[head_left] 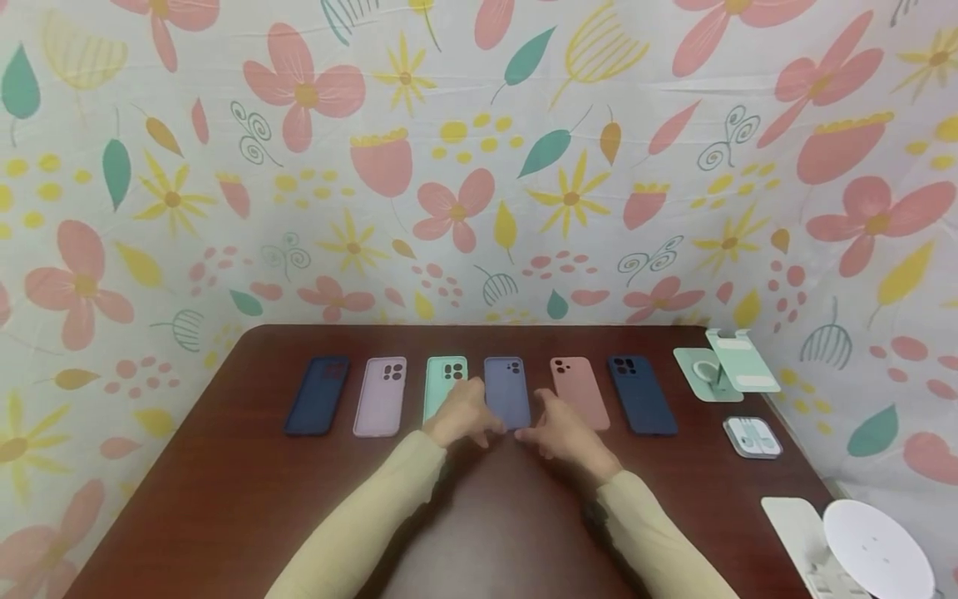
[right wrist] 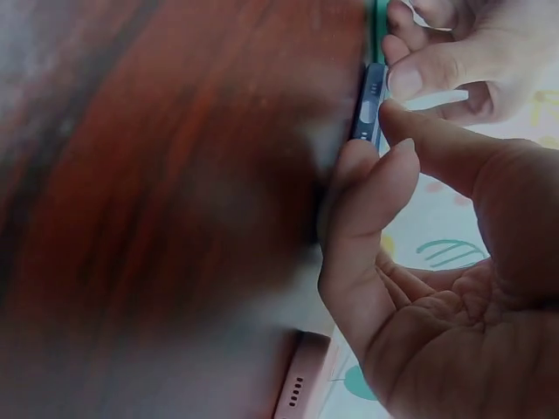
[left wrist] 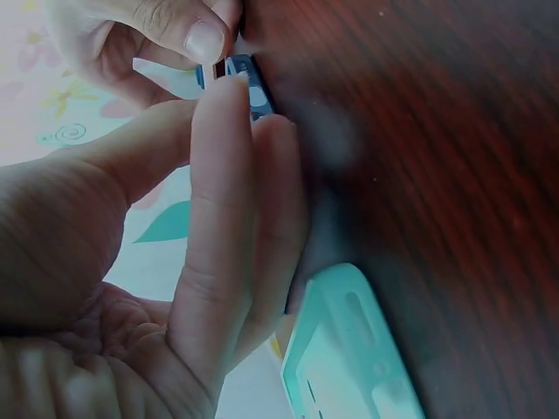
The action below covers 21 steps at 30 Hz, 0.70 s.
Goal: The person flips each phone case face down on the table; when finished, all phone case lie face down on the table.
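A lavender-blue phone case [head_left: 507, 394] lies on the table in the middle of a row of cases, its camera cutouts at the far end. My left hand [head_left: 466, 413] pinches its near left corner between thumb and fingers. At the near right corner my right hand [head_left: 563, 433] has thumb and bent index finger on the edge. The right wrist view brings out the port cutout in the near end of this case [right wrist: 368, 110]. Beside my left hand lies a mint case [head_left: 441, 374], partly covered by it. A pink case [head_left: 582, 391] is just beyond my right hand.
Further left are a lilac case [head_left: 379, 399] and a dark blue case [head_left: 318, 398]; another dark blue case [head_left: 644, 398] is to the right. Along the right side stand a mint phone stand [head_left: 737, 366], boxed earphones [head_left: 752, 438] and a white round-topped stand [head_left: 876, 549]. Patterned cloth [head_left: 449, 166] hangs behind.
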Each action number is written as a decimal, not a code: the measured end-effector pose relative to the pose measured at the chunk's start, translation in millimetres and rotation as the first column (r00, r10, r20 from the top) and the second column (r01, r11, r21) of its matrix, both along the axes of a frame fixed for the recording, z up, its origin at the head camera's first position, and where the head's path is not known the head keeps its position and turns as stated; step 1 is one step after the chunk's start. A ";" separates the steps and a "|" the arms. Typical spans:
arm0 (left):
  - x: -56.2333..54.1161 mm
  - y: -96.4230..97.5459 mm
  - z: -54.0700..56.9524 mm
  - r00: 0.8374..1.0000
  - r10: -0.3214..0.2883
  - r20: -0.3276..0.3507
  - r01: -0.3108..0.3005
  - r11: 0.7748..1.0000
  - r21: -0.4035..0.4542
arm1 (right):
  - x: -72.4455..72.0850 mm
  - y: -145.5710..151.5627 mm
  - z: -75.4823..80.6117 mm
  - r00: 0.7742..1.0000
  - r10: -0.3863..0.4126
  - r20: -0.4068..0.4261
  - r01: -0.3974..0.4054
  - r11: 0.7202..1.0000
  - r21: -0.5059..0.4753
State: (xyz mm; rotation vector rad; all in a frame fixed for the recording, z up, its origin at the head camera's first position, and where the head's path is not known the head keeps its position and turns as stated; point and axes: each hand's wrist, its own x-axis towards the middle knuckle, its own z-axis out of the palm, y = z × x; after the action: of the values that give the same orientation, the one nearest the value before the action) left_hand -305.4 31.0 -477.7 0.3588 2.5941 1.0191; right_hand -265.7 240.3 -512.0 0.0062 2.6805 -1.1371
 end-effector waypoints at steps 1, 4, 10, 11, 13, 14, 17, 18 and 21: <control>-3.7 0.6 -4.4 1.000 -0.006 0.006 0.006 1.000 -0.014 | -5.1 2.0 -7.4 1.000 -0.005 0.012 0.005 1.000 0.003; -15.4 4.6 -18.6 1.000 -0.018 0.019 0.019 0.998 -0.060 | -12.2 2.4 -15.3 0.999 -0.015 0.045 0.014 1.000 0.014; -16.7 9.0 -23.9 1.000 -0.011 0.020 0.013 0.996 -0.092 | 14.3 -20.2 28.4 0.999 -0.026 0.043 0.023 0.998 0.066; -10.6 8.6 -15.7 1.000 -0.007 0.018 0.008 0.996 -0.086 | 17.1 -22.8 32.8 0.999 -0.030 0.039 0.027 0.997 0.070; -3.2 9.0 -4.8 1.000 -0.004 0.010 0.005 0.996 -0.084 | 14.2 -22.6 29.1 0.999 -0.026 0.041 0.023 0.997 0.080; -5.3 9.0 -7.7 1.000 -0.016 0.003 0.016 0.996 -0.091 | 9.3 -20.6 22.7 0.999 -0.019 0.045 0.015 0.997 0.078; -17.1 9.6 -21.7 0.999 -0.032 0.009 0.033 0.993 -0.109 | -1.9 -15.8 8.9 0.998 -0.007 0.058 0.003 0.998 0.067; -23.2 9.8 -29.7 0.999 -0.037 0.009 0.038 0.993 -0.113 | -5.8 -13.8 3.3 0.998 -0.009 0.059 0.005 0.998 0.060; -34.7 10.5 -45.4 0.999 -0.044 0.012 0.045 0.991 -0.130 | -13.0 -9.6 -8.8 0.998 -0.027 0.052 0.025 0.999 0.038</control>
State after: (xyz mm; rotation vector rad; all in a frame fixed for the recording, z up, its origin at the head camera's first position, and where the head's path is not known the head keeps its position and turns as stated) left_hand -340.1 41.6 -523.2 0.3766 2.6152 0.8297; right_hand -278.6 230.7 -520.8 0.0758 2.6627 -1.0789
